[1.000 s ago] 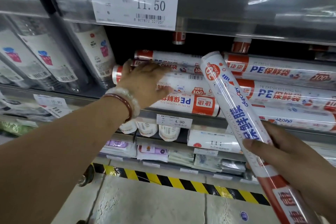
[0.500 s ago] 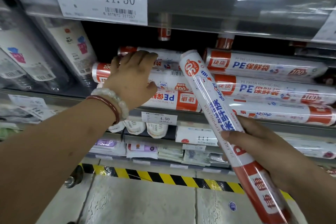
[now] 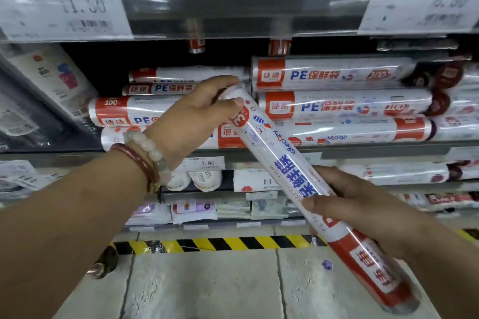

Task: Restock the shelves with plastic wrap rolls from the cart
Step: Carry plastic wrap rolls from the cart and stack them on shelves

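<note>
With your left hand [image 3: 197,114] pinching the top end of the plastic wrap roll [image 3: 305,184] and your right hand [image 3: 363,204] wrapped round its middle, level it and slide it onto the left stack of PE bag rolls [image 3: 145,111].

This is a shop, seen close up at a stocked aisle. Metal shelves [image 3: 337,149] run across the view in tiers, and clear strips along their front edges carry printed price tags [image 3: 62,11] with barcodes: one reads 11.50, and a smaller tag [image 3: 204,163] below reads 4.90. The middle tier is packed with many alike rolls [image 3: 334,76] in red, white and blue wrappers, stacked lying lengthwise. The lower tiers hold small packaged goods [image 3: 193,211] in rows. At the foot of the shelving a yellow-and-black striped strip [image 3: 215,243] runs along a pale floor [image 3: 207,287].
</note>
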